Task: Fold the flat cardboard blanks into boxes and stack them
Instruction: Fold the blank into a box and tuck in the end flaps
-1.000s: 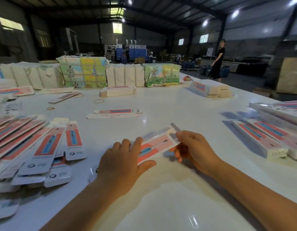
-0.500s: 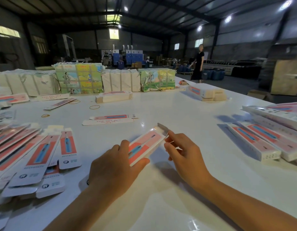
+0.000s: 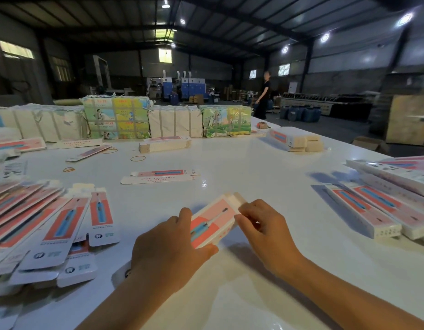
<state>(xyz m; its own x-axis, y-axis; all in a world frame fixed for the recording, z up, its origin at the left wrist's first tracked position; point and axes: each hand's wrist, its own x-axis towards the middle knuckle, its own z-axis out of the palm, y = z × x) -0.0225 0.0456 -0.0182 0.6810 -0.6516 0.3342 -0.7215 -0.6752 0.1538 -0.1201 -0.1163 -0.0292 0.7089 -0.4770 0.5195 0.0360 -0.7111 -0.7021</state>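
A long pink-and-white toothbrush box (image 3: 214, 220) is raised off the white table (image 3: 253, 177), squared up into a box shape. My left hand (image 3: 168, 248) grips its near end, thumb below and fingers over the top. My right hand (image 3: 263, 227) pinches the flaps at its far end with curled fingers. A fan of flat blanks (image 3: 39, 225) lies at the left. Folded boxes (image 3: 382, 206) are piled at the right, some stacked on others.
One flat blank (image 3: 161, 176) lies mid-table beyond my hands. Rubber bands (image 3: 137, 158) are scattered nearby. Strapped paper bundles (image 3: 116, 120) line the far edge, with small stacks of blanks (image 3: 164, 144) and boxes (image 3: 294, 139). A person (image 3: 263, 96) walks in the hall behind.
The blank has gone from nearly flat to a squared-up box. My right hand moved from the loose end flap onto the box's far end, closing on the flaps.
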